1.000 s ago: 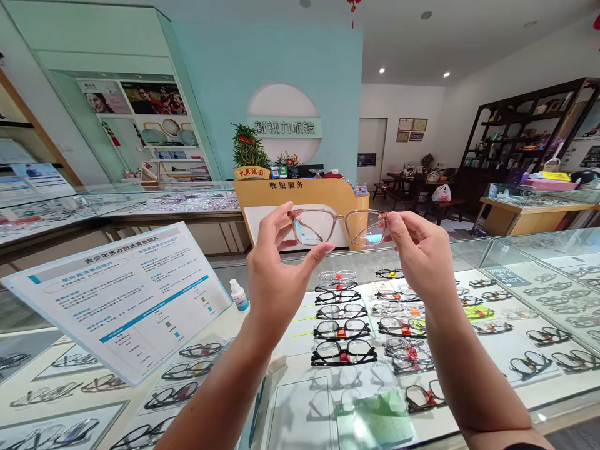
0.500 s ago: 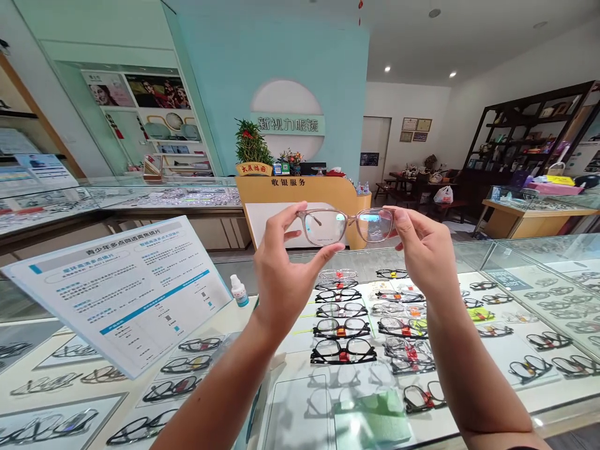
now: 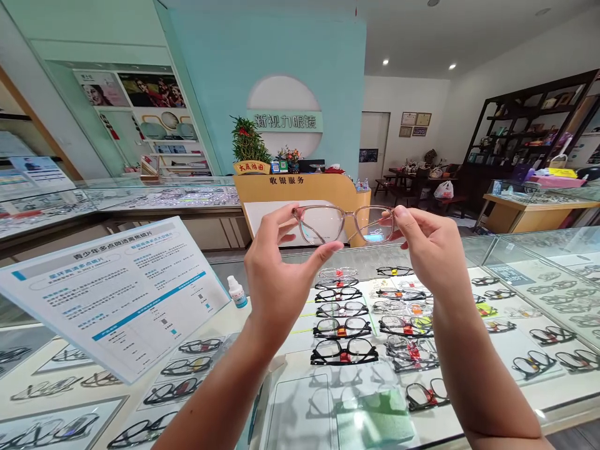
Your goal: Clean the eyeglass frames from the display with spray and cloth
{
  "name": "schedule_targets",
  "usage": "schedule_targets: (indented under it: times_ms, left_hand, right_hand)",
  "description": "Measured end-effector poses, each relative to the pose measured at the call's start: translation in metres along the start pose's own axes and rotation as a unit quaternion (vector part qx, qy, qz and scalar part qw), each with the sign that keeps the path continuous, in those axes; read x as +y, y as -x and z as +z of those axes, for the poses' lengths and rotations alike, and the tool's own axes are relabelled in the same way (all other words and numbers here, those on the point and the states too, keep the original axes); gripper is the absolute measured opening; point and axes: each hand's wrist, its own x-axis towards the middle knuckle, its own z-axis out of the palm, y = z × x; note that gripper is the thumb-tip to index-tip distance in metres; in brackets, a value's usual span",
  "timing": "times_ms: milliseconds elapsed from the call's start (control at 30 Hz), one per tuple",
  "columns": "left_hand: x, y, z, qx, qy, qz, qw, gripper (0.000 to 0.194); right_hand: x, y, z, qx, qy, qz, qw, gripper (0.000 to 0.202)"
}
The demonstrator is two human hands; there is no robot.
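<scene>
One pair of glasses (image 3: pixel 349 214) is raised in front of you, above the desk (image 3: pixel 225 322), with its lenses upright and its pinkish, see-through rim facing you. Your right hand (image 3: pixel 435 256) pinches it at the right hinge, thumb on the near side. Your left hand (image 3: pixel 280 272) has its index finger at the left hinge, while its thumb stands well apart, pointing under the left lens; the other fingers are partly hidden, so you cannot tell how they grip. Folded arms show through the lenses. Below and between your wrists, dark frames (image 3: pixel 344 353) sit in a column, with a green packet (image 3: pixel 375 419) nearer to you. Just left of your left hand stands a white bottle (image 3: pixel 237 292), and beyond it a printed card (image 3: pixel 117 294) tilts toward you. Across the room a plant (image 3: pixel 248 142) tops the yellow counter (image 3: pixel 319 190).
</scene>
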Motion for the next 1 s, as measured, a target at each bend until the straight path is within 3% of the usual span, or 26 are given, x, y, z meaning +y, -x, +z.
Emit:
schedule_targets:
  times_ms: [133,400,700,1000]
  left_hand:
    - [-0.006,-0.008,-0.003,-0.051,0.048,-0.079,0.994,0.073]
    - [-0.013,-0.016,-0.012,-0.09,0.036,-0.119,0.988,0.072]
    - [-0.005,-0.013,-0.015,-0.044,-0.052,-0.05,0.996,0.064]
    - [0.005,-0.004,-0.009,-0.021,-0.139,-0.006,0.99,0.075]
  right_hand:
    - [-0.003,0.003,-0.003,0.013,0.043,-0.015,0.999,0.052]
    - [-0.007,0.005,0.002,-0.001,0.108,-0.007,0.994,0.059]
    - [-0.001,0.003,0.007,-0.03,0.119,-0.013,0.992,0.065]
    - [0.009,-0.004,0.01,-0.045,0.122,0.004,0.991,0.057]
